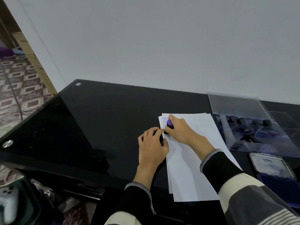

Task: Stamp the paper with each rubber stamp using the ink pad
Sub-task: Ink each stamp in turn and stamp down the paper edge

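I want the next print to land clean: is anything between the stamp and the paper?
Nothing visible. The right hand grips the stamp down on the paper near its far left corner; the left hand rests at the edge beside it.

The right hand [177, 129] reaches forward with fingers curled in a grip, its sleeved forearm angled leftward. The left hand [152, 143] lies palm down just beside it, fingers loosely bent.
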`<state>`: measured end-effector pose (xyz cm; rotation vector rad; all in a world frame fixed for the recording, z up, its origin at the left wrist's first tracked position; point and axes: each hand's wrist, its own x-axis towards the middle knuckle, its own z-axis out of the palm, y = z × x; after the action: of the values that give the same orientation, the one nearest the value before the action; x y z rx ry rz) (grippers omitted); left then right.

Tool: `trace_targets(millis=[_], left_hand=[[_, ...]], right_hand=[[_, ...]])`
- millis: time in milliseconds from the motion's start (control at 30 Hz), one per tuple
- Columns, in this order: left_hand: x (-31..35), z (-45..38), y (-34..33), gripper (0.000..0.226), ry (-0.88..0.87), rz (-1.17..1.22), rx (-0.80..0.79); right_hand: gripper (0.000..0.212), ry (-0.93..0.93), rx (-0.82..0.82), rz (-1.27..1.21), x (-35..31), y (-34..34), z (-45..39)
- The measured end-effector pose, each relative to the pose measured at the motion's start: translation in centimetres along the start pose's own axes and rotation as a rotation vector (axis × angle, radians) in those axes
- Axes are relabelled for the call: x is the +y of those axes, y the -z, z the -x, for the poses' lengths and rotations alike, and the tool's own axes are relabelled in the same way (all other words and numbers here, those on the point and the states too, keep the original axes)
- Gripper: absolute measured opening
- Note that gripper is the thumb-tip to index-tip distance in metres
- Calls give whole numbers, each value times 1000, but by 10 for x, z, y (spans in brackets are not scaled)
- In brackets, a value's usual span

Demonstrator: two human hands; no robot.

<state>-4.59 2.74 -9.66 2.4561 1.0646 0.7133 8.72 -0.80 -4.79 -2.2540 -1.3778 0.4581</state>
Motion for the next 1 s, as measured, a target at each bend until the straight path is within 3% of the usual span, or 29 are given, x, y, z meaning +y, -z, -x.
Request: trace_targets(millis=[433, 800, 1000], left_hand=[[4, -1, -4, 36, -21, -56, 33], [-11, -11, 13, 41, -31, 136, -122], [-21, -10, 13, 48, -73, 67, -123]], right_hand=[[23, -27, -9, -64, 1, -4, -5], [13, 52, 19, -86, 3, -7, 6], [14, 39, 10, -99, 3, -6, -1]])
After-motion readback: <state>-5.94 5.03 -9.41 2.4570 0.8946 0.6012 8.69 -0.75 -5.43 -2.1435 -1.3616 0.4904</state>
